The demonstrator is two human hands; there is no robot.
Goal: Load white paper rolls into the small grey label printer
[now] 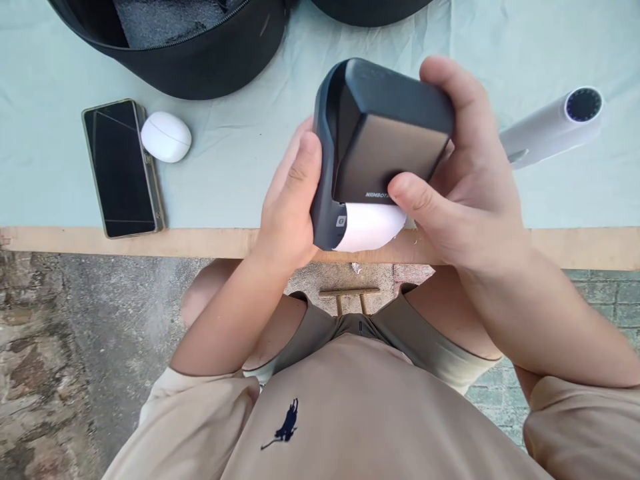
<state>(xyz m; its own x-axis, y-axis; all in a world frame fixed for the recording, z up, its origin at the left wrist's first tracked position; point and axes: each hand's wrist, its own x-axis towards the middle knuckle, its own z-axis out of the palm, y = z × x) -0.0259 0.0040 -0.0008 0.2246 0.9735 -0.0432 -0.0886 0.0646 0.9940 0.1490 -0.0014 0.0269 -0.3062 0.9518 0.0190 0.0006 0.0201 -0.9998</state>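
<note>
Both hands hold a dark grey label printer [380, 133] above the table's near edge. Its lid is swung open, and a white paper roll [367, 227] shows in the bay at the bottom. My left hand [287, 200] wraps the printer's left side, thumb along the casing. My right hand [465, 180] grips the lid from the right, with the thumb pressed on its lower edge near the printed brand name and a finger curled over the top.
A pale green cloth covers the table [225, 160], which has a wooden front edge [125, 241]. A black phone [121, 168] and a white oval case [166, 137] lie at left. A black bag [190, 47] stands behind. A white cylindrical device [555, 127] lies at right.
</note>
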